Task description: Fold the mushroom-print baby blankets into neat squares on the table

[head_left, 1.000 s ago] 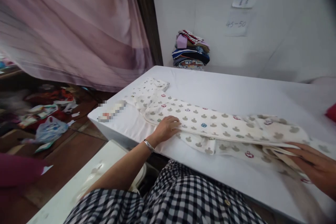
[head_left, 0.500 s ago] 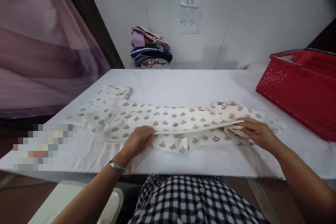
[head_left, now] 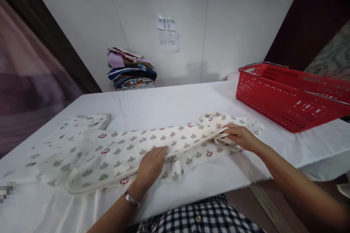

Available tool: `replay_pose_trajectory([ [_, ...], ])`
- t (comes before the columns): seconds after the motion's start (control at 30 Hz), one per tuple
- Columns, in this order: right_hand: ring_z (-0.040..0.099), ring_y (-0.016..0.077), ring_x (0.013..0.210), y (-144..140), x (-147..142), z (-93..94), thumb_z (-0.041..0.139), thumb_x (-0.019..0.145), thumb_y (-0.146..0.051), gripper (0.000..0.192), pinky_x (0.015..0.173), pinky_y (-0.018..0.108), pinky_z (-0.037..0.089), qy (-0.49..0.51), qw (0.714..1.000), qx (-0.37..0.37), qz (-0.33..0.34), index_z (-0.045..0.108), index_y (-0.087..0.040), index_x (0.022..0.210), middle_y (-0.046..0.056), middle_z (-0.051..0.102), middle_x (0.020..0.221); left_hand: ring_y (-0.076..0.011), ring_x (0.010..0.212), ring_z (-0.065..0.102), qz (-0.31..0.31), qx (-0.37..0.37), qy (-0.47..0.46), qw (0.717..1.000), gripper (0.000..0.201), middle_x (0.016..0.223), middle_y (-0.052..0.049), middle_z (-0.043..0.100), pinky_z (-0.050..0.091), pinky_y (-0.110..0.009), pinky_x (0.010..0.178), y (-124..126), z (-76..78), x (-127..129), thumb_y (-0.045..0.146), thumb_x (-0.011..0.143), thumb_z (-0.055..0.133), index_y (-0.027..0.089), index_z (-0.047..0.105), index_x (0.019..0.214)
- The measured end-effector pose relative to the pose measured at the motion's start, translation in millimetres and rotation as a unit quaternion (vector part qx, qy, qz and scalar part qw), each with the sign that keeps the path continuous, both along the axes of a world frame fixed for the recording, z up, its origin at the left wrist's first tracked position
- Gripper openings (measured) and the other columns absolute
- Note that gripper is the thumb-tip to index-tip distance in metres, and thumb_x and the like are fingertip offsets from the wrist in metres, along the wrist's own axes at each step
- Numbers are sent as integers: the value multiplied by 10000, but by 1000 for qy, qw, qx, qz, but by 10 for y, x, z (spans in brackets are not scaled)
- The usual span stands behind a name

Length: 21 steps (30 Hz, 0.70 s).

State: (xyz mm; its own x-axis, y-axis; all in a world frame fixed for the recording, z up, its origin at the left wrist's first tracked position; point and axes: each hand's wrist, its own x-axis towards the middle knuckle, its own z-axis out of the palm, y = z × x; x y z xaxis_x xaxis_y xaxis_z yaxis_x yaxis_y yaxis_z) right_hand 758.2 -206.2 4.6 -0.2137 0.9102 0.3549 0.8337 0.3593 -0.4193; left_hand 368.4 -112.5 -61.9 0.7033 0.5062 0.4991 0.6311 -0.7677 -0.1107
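A long strip of folded white cloth [head_left: 153, 138] with grey, red, blue and green prints lies across the table in front of me. It has a pale bound edge, and a lower layer shows below it. My left hand [head_left: 152, 162], with a silver bracelet at the wrist, rests palm down on this edge near the middle, fingers stretched out over the fabric. Farther right, my right hand [head_left: 239, 135] pinches the bound edge where the layers bunch up. Another white cloth [head_left: 79, 125] with small dark prints lies folded at the left end, touching or partly under the strip.
A red plastic basket [head_left: 273, 91] with metal handles stands on the right of the white-covered table [head_left: 169, 103]. Behind the far edge is a stack of folded fabrics [head_left: 132, 69]. Paper signs [head_left: 167, 42] hang on the wall, and a purple curtain [head_left: 32, 80] hangs at left.
The view has swung to the right, so more of the basket shows. Both hands stay at about the same places on the cloth, the right still pinching its edge.
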Motion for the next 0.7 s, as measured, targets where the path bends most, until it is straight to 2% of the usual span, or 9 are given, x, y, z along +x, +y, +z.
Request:
replay_pose_trajectory([
  [0.13, 626, 164, 935, -10, -8, 31, 441, 889, -206, 277, 797, 277, 508, 22, 1000, -18, 8, 697, -269, 974, 41, 656, 1042, -178, 814, 639, 5, -1, 4, 1000, 309, 943, -59, 688, 506, -284, 701, 34, 86, 87, 127, 879, 412, 184, 603, 1115],
  [0.23, 625, 175, 971, -23, 3, 55, 456, 882, -236, 264, 815, 290, 505, 49, 999, -11, -2, 710, -269, 945, 46, 649, 1097, -162, 796, 648, 2, -13, 0, 1000, 308, 946, -51, 692, 492, -247, 635, 142, 265, 61, 198, 915, 391, 201, 595, 1146],
  [0.33, 620, 204, 1005, -52, 113, 111, 515, 850, -300, 226, 803, 302, 510, 115, 992, -1, -42, 723, -243, 915, 68, 600, 1225, -166, 792, 657, 32, -29, -5, 999, 319, 966, -35, 702, 485, -244, 641, 321, 586, -3, 327, 932, 398, 226, 605, 1153],
  [0.4, 623, 216, 989, -89, 270, 196, 580, 801, -343, 213, 795, 305, 510, 187, 978, 11, -91, 724, -225, 903, 74, 621, 1192, -176, 850, 657, 81, -38, -26, 996, 335, 1023, -28, 698, 480, -249, 686, 450, 884, -68, 362, 929, 398, 236, 611, 1154],
  [0.47, 633, 213, 915, -136, 482, 328, 650, 728, -372, 220, 782, 308, 509, 268, 948, 48, -168, 720, -218, 868, 54, 686, 1022, -180, 925, 640, 142, -44, -66, 987, 349, 1089, -26, 681, 465, -250, 749, 566, 1227, -157, 375, 927, 394, 232, 610, 1162],
  [0.53, 627, 187, 804, -188, 711, 506, 698, 667, -362, 231, 755, 300, 505, 346, 899, 111, -243, 709, -213, 843, 20, 698, 864, -178, 936, 625, 211, -49, -109, 970, 363, 1082, -20, 682, 444, -248, 772, 662, 1579, -268, 393, 924, 390, 230, 609, 1163],
  [0.63, 576, 126, 687, -262, 990, 845, 711, 663, -245, 161, 720, 261, 474, 432, 824, 206, -303, 688, -176, 806, -5, 666, 764, -147, 839, 606, 276, -31, -167, 946, 382, 968, -12, 694, 413, -212, 708, 768, 2038, -461, 420, 909, 399, 207, 624, 1132],
  [0.7, 528, 91, 610, -304, 1098, 1097, 686, 697, -160, 93, 673, 245, 451, 463, 786, 233, -338, 670, -145, 787, -18, 626, 687, -119, 768, 580, 298, -15, -203, 933, 404, 890, -2, 681, 393, -189, 670, 816, 2275, -589, 444, 899, 400, 191, 633, 1113],
])
